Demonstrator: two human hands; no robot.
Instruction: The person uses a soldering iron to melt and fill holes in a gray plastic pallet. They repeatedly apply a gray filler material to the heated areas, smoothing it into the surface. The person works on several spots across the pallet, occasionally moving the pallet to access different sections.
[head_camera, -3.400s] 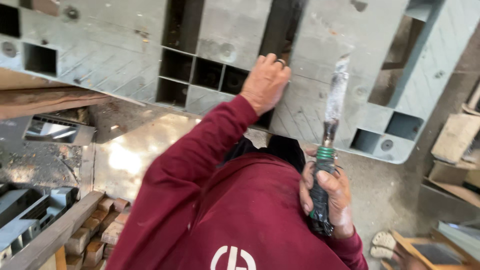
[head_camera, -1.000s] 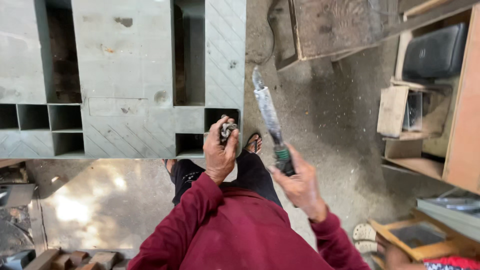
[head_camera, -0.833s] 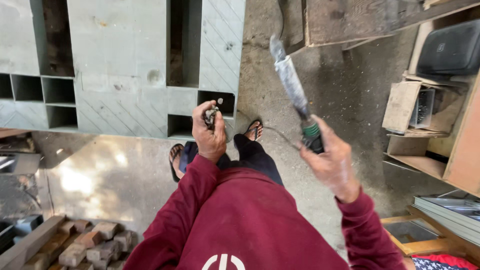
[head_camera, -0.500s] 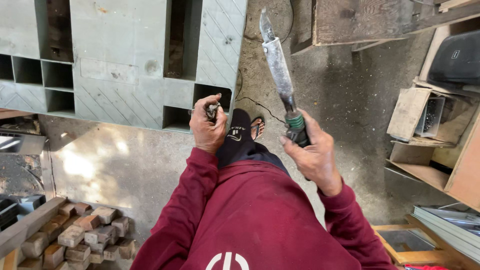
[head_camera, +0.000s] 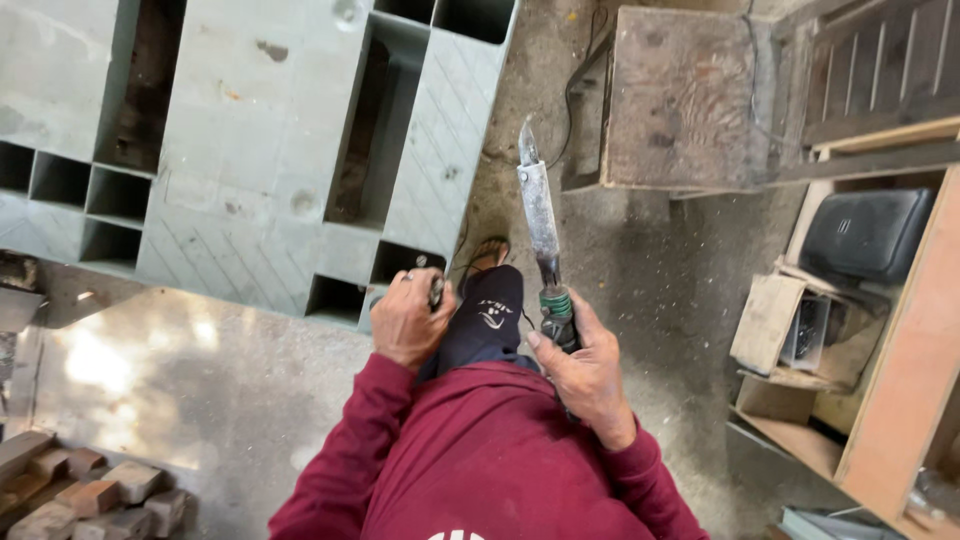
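Observation:
My right hand (head_camera: 585, 365) grips the green-banded dark handle of a long soldering-type iron (head_camera: 540, 225); its grey metal shaft and pointed tip aim up and away from me. My left hand (head_camera: 405, 320) is closed on a small dark object (head_camera: 436, 290), held just in front of the near corner of a large grey plastic pallet (head_camera: 250, 190) lying on the concrete floor. Both arms wear dark red sleeves. My dark-trousered knee (head_camera: 485, 320) and a sandalled foot (head_camera: 490, 250) show between the hands.
A worn wooden box (head_camera: 680, 95) stands beyond the iron's tip, with a black cable (head_camera: 580, 80) running past it. Cardboard boxes (head_camera: 790, 330), a black case (head_camera: 865, 235) and wooden boards (head_camera: 900, 380) line the right. Wood blocks (head_camera: 80, 490) are stacked at bottom left.
The view has shifted along the pallet to its corner. My left hand came off the pallet and closed on a small dark object. The iron stays upright in my right hand.

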